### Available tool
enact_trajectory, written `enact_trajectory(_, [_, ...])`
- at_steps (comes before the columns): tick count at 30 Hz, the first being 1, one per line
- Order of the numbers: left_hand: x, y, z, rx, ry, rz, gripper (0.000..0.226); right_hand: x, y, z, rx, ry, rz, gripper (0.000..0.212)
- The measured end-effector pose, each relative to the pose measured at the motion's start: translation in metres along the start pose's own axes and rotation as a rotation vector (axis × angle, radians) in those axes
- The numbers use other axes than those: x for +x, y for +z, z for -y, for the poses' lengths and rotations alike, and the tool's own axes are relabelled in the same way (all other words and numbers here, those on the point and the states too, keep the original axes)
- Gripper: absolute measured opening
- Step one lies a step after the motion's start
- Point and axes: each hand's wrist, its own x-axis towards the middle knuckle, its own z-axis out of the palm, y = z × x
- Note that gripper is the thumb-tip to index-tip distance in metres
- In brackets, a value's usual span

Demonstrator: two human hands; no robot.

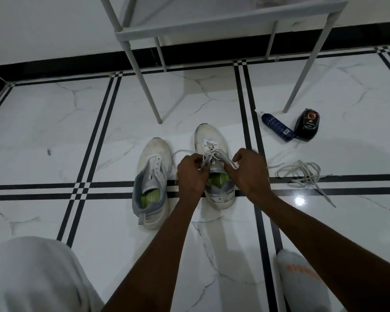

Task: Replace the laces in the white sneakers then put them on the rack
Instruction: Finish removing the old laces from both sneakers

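2 white sneakers stand side by side on the marble-patterned floor (pixel 54 131), toes toward the white rack (pixel 212 23). The left sneaker (pixel 152 176) has bare eyelets and no lace. Over the right sneaker (pixel 212 140) both hands work: the left hand (pixel 190 174) pinches one end of the grey-white lace (pixel 212 154) at the tongue, and the right hand (pixel 248 170) has its fingers curled on the other end. A loose lace (pixel 302 174) lies coiled on the floor to the right. Farther back lie a dark blue bottle (pixel 277 127) and, touching it, a black shoe-polish container (pixel 307 123).
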Motion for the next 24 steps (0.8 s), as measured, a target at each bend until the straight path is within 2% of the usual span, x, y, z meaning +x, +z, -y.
enact_trajectory(2, [-0.001,0.0,0.0,-0.004,0.005,-0.001,0.021,0.0,0.002,0.004,0.054,0.041,0.098,0.022])
enact_trajectory(5, [-0.001,0.0,0.0,0.005,0.009,0.005,0.019,0.001,0.007,0.004,0.213,0.066,0.148,0.018])
enact_trajectory(8, [0.001,-0.002,0.001,0.001,0.006,0.012,0.021,0.007,0.006,0.008,0.611,0.276,0.222,0.062])
enact_trajectory(9, [0.001,-0.003,0.002,-0.004,0.006,0.011,0.021,0.011,0.005,0.009,0.738,0.327,0.234,0.069])
enact_trajectory(11, [0.002,-0.003,0.004,-0.014,0.002,0.015,0.02,0.02,0.003,0.005,0.883,0.4,0.255,0.065])
enact_trajectory(14, [0.001,-0.002,0.004,-0.052,-0.021,0.019,0.019,0.024,0.001,-0.004,0.783,0.435,0.203,0.052])
enact_trajectory(18, [0.002,0.0,0.005,-0.091,-0.03,0.013,0.023,0.021,0.004,-0.011,0.297,0.303,0.123,0.035])
enact_trajectory(20, [0.001,0.0,0.006,-0.095,-0.027,0.009,0.022,0.018,0.004,-0.013,0.345,0.228,0.15,0.038])
enact_trajectory(24, [0.002,0.002,0.005,-0.088,-0.049,0.006,0.02,0.012,0.002,-0.003,0.58,0.239,0.186,0.028])
